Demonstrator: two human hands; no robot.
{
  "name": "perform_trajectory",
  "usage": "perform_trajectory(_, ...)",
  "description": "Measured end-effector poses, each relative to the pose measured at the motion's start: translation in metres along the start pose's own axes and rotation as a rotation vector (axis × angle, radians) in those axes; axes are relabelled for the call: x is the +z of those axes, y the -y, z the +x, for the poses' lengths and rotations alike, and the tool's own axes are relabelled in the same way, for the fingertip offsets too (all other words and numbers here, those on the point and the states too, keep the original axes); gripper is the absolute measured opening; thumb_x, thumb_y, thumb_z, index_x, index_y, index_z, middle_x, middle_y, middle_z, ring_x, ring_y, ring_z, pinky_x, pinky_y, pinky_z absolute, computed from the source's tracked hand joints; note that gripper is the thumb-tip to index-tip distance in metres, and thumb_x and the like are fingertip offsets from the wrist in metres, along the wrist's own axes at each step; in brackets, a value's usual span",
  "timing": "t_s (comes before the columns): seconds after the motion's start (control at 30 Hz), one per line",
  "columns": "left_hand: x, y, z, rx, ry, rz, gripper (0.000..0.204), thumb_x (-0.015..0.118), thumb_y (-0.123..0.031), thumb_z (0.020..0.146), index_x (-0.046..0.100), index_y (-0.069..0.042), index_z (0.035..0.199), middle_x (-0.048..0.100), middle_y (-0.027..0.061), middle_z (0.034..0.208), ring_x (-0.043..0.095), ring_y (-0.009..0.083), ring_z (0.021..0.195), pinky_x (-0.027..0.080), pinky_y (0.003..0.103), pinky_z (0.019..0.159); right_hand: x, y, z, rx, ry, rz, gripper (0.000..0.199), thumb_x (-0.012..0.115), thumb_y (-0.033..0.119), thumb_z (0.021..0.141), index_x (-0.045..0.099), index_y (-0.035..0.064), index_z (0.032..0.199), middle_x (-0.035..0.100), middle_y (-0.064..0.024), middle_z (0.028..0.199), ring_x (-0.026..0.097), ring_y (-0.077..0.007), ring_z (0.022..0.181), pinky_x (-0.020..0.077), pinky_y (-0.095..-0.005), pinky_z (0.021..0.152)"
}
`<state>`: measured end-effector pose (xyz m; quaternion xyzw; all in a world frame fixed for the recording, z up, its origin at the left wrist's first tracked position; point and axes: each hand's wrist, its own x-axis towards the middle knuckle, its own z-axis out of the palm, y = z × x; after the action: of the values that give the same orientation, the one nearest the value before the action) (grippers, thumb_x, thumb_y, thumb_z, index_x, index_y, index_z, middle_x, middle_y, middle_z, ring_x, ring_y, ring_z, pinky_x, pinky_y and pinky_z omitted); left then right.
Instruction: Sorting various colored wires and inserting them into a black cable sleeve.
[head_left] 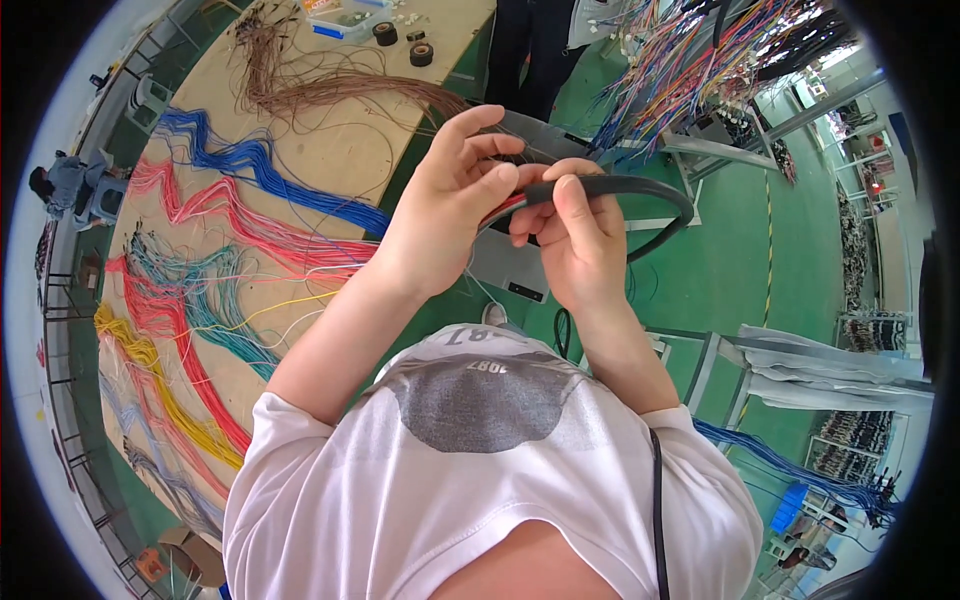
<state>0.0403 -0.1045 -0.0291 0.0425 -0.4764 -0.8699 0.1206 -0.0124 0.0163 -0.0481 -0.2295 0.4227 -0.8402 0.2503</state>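
The right hand [585, 248] pinches a black tube [655, 190], which loops out past its right side. Red and white wires [503, 208] meet the tube between both hands, under the half-curled left hand [438, 205]; its grip is unclear.

Black tube [650, 187] bent in a loop, wires [505, 208] at its near-left end.
The tube is smooth, matt and thick-walled in look; it runs rightward from its left end, pinched under the thumb of the right hand [585, 240], then curves round in a wide bow and doubles back down and left until it passes out of sight behind that hand's wrist side. At the left end the wires, red and pale grey among them, meet the tube and slant down and left toward the left hand [450, 205], which hides their further course. Both hang raised, in mid-air.
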Motion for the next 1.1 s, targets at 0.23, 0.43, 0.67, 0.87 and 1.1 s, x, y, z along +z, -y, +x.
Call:
perform_trajectory(0.23, -0.033, -0.013, -0.010, -0.326, 0.453, 0.647, 0.031, 0.036, -0.026, 0.089, 0.055, -0.001, 0.087, 0.052, 0.0014, 0.070, 0.046, 0.0072, 0.069, 0.038, 0.021, 0.062, -0.017, 0.017, 0.005, -0.143, 0.029, 0.024, 0.018, 0.040, 0.021, 0.088, 0.045, 0.0047, 0.093, 0.054, -0.0167, 0.084, 0.052, -0.0129, 0.057, 0.0431, -0.0234, 0.048)
perform_trajectory(0.43, -0.011, -0.023, -0.012, -0.383, 0.423, 0.665, 0.026, 0.040, -0.022, 0.088, 0.052, -0.002, 0.077, 0.048, 0.0001, 0.064, 0.044, 0.0065, 0.060, 0.037, 0.022, 0.054, -0.007, 0.007, -0.004, 0.027, 0.102, -0.231, 0.019, 0.038, 0.020, 0.089, 0.046, 0.0034, 0.091, 0.055, -0.0213, 0.090, 0.052, -0.0139, 0.052, 0.0424, -0.0221, 0.045)
perform_trajectory(0.67, -0.046, -0.024, -0.013, -0.384, 0.494, 0.574, 0.028, 0.042, -0.026, 0.088, 0.049, -0.001, 0.075, 0.043, -0.0018, 0.062, 0.038, 0.0051, 0.053, 0.032, 0.020, 0.046, -0.014, 0.030, 0.018, -0.166, 0.058, -0.010, 0.026, 0.034, 0.027, 0.090, 0.047, 0.0058, 0.091, 0.053, -0.0182, 0.078, 0.049, -0.0144, 0.049, 0.0389, -0.0217, 0.040)
perform_trajectory(0.87, -0.030, -0.035, -0.008, -0.393, 0.425, 0.395, 0.024, 0.043, -0.022, 0.087, 0.050, -0.001, 0.078, 0.041, -0.0028, 0.060, 0.036, 0.0054, 0.053, 0.032, 0.020, 0.046, 0.007, 0.021, 0.026, 0.015, 0.247, 0.098, 0.025, 0.031, 0.029, 0.091, 0.043, 0.0073, 0.093, 0.051, -0.0173, 0.070, 0.046, -0.0160, 0.042, 0.0383, -0.0223, 0.038)
perform_trajectory(1.1, -0.005, -0.070, -0.014, 0.133, 0.665, 0.920, 0.021, 0.043, -0.019, 0.085, 0.050, 0.000, 0.082, 0.050, 0.0152, 0.063, 0.049, 0.0273, 0.058, 0.039, 0.034, 0.055, -0.021, 0.155, 0.028, -0.242, 0.378, 0.138, 0.012, 0.041, 0.013, 0.082, 0.044, 0.0031, 0.077, 0.035, 0.0003, 0.056, 0.036, -0.0085, 0.049, 0.0324, -0.0220, 0.048)
